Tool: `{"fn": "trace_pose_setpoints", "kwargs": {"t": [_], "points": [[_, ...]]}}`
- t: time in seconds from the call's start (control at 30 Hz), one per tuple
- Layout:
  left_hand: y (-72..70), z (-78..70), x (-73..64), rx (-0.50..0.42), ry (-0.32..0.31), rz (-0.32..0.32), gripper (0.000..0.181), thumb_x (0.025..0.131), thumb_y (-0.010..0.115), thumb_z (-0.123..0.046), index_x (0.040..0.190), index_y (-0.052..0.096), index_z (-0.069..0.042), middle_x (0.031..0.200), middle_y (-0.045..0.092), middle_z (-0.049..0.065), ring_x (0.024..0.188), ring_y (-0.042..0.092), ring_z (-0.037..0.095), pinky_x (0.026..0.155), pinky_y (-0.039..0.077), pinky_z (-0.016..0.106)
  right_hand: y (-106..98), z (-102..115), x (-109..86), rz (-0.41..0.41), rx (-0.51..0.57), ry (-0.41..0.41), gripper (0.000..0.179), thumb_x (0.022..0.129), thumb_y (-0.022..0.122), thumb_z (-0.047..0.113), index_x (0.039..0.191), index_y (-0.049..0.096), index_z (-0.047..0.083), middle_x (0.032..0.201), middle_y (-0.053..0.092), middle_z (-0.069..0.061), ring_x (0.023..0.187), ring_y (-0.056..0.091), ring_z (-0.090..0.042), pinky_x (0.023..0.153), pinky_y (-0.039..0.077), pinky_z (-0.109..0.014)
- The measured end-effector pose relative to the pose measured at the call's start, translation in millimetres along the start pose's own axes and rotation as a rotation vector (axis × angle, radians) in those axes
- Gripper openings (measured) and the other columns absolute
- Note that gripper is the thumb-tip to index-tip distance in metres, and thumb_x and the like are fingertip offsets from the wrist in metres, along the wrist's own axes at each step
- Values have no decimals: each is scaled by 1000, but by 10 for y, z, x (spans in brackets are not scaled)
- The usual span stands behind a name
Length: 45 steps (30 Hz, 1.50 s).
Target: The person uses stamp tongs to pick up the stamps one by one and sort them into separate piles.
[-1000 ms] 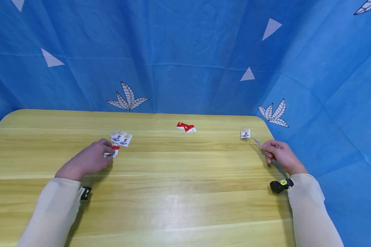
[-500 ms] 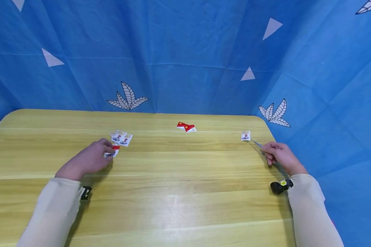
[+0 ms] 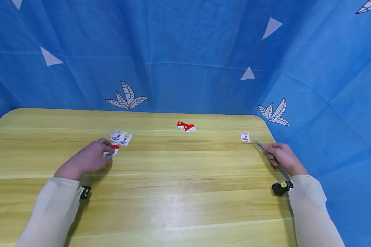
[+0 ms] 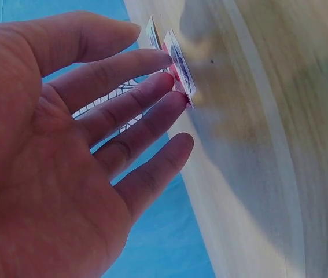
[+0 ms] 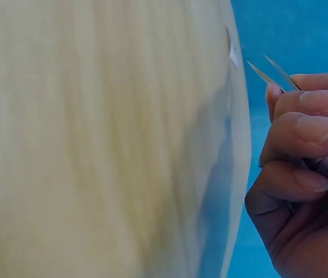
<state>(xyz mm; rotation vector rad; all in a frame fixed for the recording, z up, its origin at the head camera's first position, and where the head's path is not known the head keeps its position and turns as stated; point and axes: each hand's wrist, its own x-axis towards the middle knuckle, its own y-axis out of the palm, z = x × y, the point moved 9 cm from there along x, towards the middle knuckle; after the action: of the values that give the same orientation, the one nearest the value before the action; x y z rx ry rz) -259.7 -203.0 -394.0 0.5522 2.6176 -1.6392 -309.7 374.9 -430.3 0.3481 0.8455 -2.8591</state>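
Observation:
In the head view my right hand (image 3: 281,156) holds tweezers (image 3: 258,144) at the right of the table. Their tips stand apart, just right of a small postage stamp (image 3: 245,136) that lies on the wood. The right wrist view shows the curled fingers around the tweezers (image 5: 258,70), tips spread. At the left, my left hand (image 3: 91,156) rests its fingertips on or beside a stamp with a red band (image 3: 115,147), partly hidden by the fingers. Its fingers (image 4: 132,95) are loosely extended in the left wrist view, touching the stamp's edge.
Several overlapping pale stamps (image 3: 121,137) lie just beyond the left hand. Two red and white stamps (image 3: 186,126) overlap near the table's back middle. A blue cloth (image 3: 198,58) hangs along the back and right edges of the wooden table (image 3: 179,192).
The tweezers' tips were at the right stamp's corner; they have spread and drawn back to the right, away from it. That stamp has shifted slightly nearer. The left hand stays put.

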Motion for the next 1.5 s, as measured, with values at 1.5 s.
{"fn": "trace_pose_setpoints", "kwargs": {"t": [1.5], "points": [[24,10,27,-9,-24,-2,31,91,54,1,117,65,11,131,45,31,116,46,49,96,40,64,1156,1195,256,279,30,-262,30,105,46,17,111,54,-11,67,45,-8,51,40,-17,48,39,-35]]}}
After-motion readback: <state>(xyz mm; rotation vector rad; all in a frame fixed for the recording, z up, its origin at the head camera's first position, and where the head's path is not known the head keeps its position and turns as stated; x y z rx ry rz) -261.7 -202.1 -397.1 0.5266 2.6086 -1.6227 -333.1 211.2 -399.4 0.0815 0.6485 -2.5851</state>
